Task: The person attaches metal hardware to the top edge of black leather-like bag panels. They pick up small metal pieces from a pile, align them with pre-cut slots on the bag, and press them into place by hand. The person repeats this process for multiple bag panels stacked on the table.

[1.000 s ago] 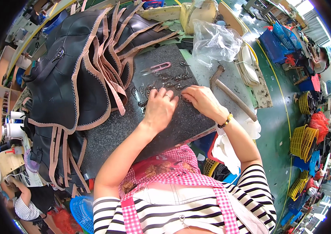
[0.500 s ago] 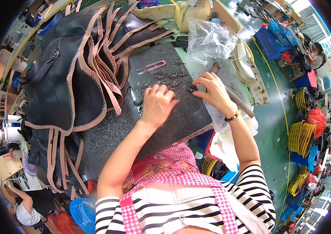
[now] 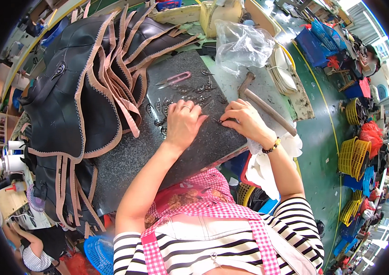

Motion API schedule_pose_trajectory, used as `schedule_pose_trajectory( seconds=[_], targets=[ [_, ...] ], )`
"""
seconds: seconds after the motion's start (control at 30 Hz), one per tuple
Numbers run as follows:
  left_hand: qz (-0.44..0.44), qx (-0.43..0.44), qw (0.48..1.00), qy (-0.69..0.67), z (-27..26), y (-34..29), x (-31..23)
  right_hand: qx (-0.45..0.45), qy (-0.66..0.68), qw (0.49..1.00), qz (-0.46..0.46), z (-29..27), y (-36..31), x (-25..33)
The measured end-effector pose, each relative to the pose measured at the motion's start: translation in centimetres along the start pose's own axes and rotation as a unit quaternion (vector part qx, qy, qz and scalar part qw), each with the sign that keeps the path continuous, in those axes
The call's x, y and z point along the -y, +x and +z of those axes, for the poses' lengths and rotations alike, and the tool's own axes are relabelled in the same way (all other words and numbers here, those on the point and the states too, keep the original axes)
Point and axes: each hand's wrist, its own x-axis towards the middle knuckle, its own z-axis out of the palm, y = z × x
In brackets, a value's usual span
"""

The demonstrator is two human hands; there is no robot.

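Note:
My left hand (image 3: 183,126) is closed over the speckled dark stone slab (image 3: 135,160), fingers curled; whatever lies under its fingertips is hidden. To its right, my right hand (image 3: 246,121) pinches a small dark metal piece (image 3: 218,121) between thumb and forefinger, low above the slab. Several curved dark metal ornaments (image 3: 201,88) lie scattered beyond and beside the left hand. Pink-handled thread snips (image 3: 176,79) rest past them. A wooden-handled hammer (image 3: 270,110) lies just beyond my right hand.
Black leather panels (image 3: 61,110) with tan zigzag-stitched edges are piled on the left. A clear plastic bag (image 3: 242,46) and a tied white stack (image 3: 281,71) sit at the far right of the bench. Yellow baskets (image 3: 354,158) stand across the green floor; a co-worker (image 3: 36,252) sits lower left.
My right hand has moved slightly left and nearer, toward my left hand, with the small dark piece in its pinch. The left hand stays nearly in place. The view has shifted a little.

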Motion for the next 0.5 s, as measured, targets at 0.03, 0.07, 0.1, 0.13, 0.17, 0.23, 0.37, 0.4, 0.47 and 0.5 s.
schedule_pose_trajectory(
  seconds=[0.03,0.07,0.1,0.13,0.17,0.23,0.37,0.4,0.47,0.5],
  targets=[
    [0.012,0.007,1.000,-0.006,-0.2,0.0,0.1,-0.007,0.001,1.000,-0.006,0.1,0.1,-0.2],
    [0.023,0.013,1.000,-0.011,-0.6,0.0,0.3,-0.023,0.005,1.000,-0.015,-0.3,0.4,-0.3],
    [0.033,0.020,0.999,-0.016,-1.1,0.0,0.5,-0.033,0.005,0.999,0.025,-0.7,0.7,-0.6],
    [0.037,0.059,0.997,-0.031,-1.8,-0.1,0.8,-0.043,0.007,0.997,0.063,-1.1,1.1,-0.9],
    [0.040,0.070,0.996,-0.026,-1.9,0.0,0.9,-0.053,0.009,0.994,0.101,-1.3,1.5,-1.2],
    [0.047,0.092,0.995,-0.014,-2.3,0.3,1.2,-0.075,-0.032,0.991,0.106,-1.2,2.7,-1.7],
    [-0.018,0.062,0.997,-0.034,-2.2,0.2,1.4,-0.028,-0.067,0.995,0.073,-0.7,4.4,-2.2],
    [-0.028,0.032,0.999,-0.029,-2.1,0.3,1.1,-0.014,-0.061,0.996,0.059,-0.6,4.7,-1.9],
    [0.001,-0.048,0.999,-0.009,-1.4,-0.1,1.4,-0.058,-0.080,0.994,0.047,-0.1,4.8,-0.4],
    [0.000,-0.028,1.000,0.012,-1.5,-0.2,1.0,-0.054,-0.079,0.992,0.081,0.0,4.6,0.4]
  ],
)
